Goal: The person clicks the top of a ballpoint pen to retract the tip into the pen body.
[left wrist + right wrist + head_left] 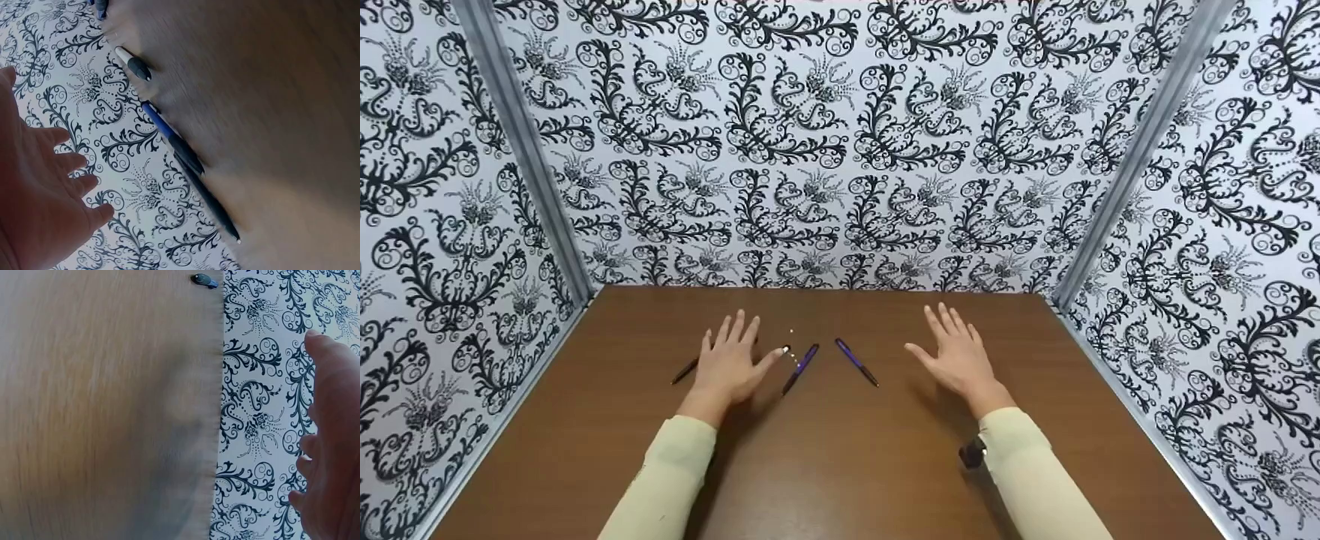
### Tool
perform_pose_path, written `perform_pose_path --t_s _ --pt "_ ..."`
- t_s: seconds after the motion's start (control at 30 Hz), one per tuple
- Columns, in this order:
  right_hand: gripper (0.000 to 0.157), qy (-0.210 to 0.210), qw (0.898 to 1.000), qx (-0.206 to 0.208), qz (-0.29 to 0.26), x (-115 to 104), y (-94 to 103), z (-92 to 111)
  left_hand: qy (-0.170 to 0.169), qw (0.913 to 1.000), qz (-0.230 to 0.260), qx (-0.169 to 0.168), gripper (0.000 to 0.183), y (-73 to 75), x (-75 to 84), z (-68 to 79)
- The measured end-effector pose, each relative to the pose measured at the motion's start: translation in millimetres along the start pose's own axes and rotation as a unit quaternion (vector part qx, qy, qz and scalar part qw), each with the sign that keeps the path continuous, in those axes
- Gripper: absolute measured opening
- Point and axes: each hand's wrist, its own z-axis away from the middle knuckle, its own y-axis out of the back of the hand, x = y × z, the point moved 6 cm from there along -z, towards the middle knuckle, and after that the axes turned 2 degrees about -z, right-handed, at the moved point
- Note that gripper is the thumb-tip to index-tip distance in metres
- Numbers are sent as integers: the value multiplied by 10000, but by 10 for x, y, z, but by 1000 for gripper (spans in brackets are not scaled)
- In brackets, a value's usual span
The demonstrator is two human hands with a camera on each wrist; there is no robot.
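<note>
My left hand [727, 367] is held over the brown table with its fingers straight and spread, holding nothing. Behind it lies a black pen [685, 372], partly hidden by the hand. A blue-and-black pen [801, 368] slants just right of the left thumb, and a second blue-and-black pen [856, 361] lies farther right. A pen with a white barrel and dark grip [134, 63] shows in the left wrist view, beside a blue pen [169, 132] and a long black one [208, 199]. My right hand [958, 361], fingers extended, hovers right of the pens and holds nothing.
The wooden table [825, 472] is enclosed by white walls [810, 150] with black scroll patterns. Grey strips [525, 150] run up the corners. A small dark object [972, 453] sits at the right sleeve's cuff.
</note>
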Motion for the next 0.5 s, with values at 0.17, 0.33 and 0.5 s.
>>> perform_pose_path --t_s 0.17,0.33,0.5 --pt "89 46 9973 246 -684 11 13 -10 -24 9991 412 -10 98 -1 -15 -11" --pt "82 -74 9862 366 -1611 41 6 1 -258 9933 1113 155 86 20 -16 -29" --pt "81 -340 9704 306 -2370 76 -30 8 -498 9846 1666 184 75 6 -10 -52"
